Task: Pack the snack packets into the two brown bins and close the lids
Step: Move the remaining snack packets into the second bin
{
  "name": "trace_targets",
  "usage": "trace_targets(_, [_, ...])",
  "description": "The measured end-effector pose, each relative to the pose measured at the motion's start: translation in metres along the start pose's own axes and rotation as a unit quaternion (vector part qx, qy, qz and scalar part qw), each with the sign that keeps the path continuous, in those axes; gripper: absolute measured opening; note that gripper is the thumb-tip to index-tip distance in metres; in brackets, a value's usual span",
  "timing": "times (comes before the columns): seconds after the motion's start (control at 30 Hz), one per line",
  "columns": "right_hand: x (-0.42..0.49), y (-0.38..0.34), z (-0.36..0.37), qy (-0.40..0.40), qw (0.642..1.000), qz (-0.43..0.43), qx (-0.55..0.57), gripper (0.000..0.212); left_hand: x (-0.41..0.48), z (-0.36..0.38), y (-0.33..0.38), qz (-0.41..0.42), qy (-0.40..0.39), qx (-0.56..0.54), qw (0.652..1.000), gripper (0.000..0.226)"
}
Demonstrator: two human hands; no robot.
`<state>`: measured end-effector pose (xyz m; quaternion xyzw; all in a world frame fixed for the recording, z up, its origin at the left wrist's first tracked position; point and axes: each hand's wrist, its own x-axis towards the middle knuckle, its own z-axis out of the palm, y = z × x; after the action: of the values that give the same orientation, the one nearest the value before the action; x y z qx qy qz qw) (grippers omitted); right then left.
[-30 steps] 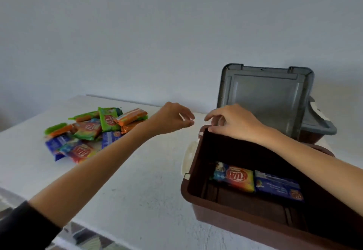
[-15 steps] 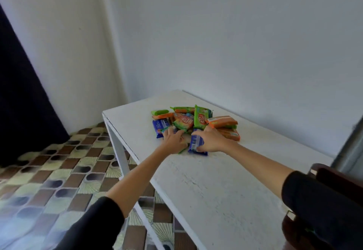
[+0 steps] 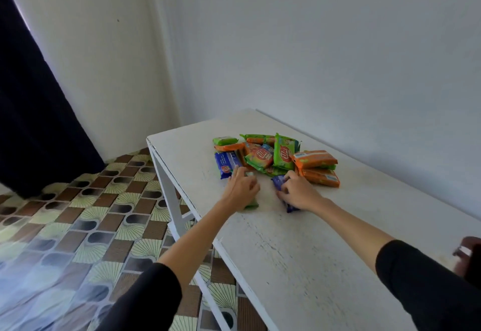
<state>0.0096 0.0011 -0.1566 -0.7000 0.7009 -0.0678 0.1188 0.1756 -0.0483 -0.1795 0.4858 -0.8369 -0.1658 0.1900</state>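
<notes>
A heap of snack packets [image 3: 276, 157] in green, orange and blue wrappers lies toward the far left end of the white table [image 3: 286, 247], several showing a red oval logo whose lettering is too blurred to read. The left hand [image 3: 242, 187] is curled down over a green packet [image 3: 252, 203] at the heap's near edge, fingers closed on it. The right hand [image 3: 299, 192] grips a blue packet [image 3: 282, 187] just beside it, pressing it to the tabletop. A further blue packet [image 3: 226, 164] lies at the heap's left. Bare tabletop stretches near and right of the hands; the table's left edge is close. A brown bin [image 3: 471, 258] corner shows at the far right edge. Patterned floor tiles [image 3: 78, 213] lie left.
</notes>
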Motion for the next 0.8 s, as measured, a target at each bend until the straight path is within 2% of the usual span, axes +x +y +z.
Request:
trace_targets(0.1, [-0.009, 0.022, -0.007, 0.048, 0.998, 0.005, 0.029, 0.028, -0.009, -0.015, -0.006, 0.047, -0.061, -0.062, 0.995, 0.032])
trace_targets(0.17, [-0.012, 0.027, -0.01, 0.051, 0.998, 0.016, 0.044, 0.021, -0.013, -0.016, -0.007, 0.067, -0.041, -0.038, 0.996, 0.027])
trace_targets(0.2, [-0.012, 0.025, -0.011, 0.036, 0.998, 0.026, 0.047, 0.033, -0.013, -0.014, -0.006, 0.067, -0.016, -0.022, 0.997, 0.025])
trace_targets(0.23, [-0.009, 0.022, -0.009, 0.014, 0.998, 0.037, 0.042, 0.057, -0.014, -0.011, -0.004, 0.056, 0.005, -0.009, 0.998, 0.028])
trace_targets(0.27, [-0.008, 0.015, -0.007, -0.018, 0.998, 0.054, 0.035, 0.079, -0.014, -0.009, -0.003, 0.033, 0.004, 0.003, 0.999, 0.038])
trace_targets(0.3, [-0.004, 0.009, -0.004, -0.05, 0.996, 0.07, 0.022, 0.09, -0.014, -0.007, -0.002, 0.004, -0.023, 0.021, 1.0, 0.052])
trace_targets(0.33, [0.0, 0.004, 0.001, -0.077, 0.993, 0.088, 0.004, 0.09, -0.014, -0.005, -0.001, -0.027, -0.064, 0.047, 0.996, 0.063])
trace_targets(0.4, [0.006, -0.004, 0.01, -0.081, 0.99, 0.117, -0.019, 0.074, -0.017, -0.004, 0.001, -0.061, -0.112, 0.1, 0.987, 0.067])
trace_targets(0.47, [0.008, -0.009, 0.011, -0.059, 0.99, 0.126, -0.039, 0.064, -0.019, -0.002, 0.0, -0.064, -0.103, 0.12, 0.985, 0.06])
trace_targets(0.6, [0.005, -0.008, -0.002, -0.084, 0.988, 0.113, -0.063, 0.071, -0.021, -0.007, 0.001, -0.07, -0.069, 0.058, 0.994, 0.053])
trace_targets(0.7, [-0.008, -0.006, -0.015, -0.09, 0.989, 0.114, -0.014, 0.076, -0.02, -0.016, 0.006, -0.076, -0.067, 0.009, 0.995, 0.05])
trace_targets(0.8, [-0.026, 0.0, -0.036, -0.068, 0.993, 0.088, 0.032, 0.063, -0.014, -0.028, 0.022, -0.056, -0.057, -0.005, 0.997, 0.049])
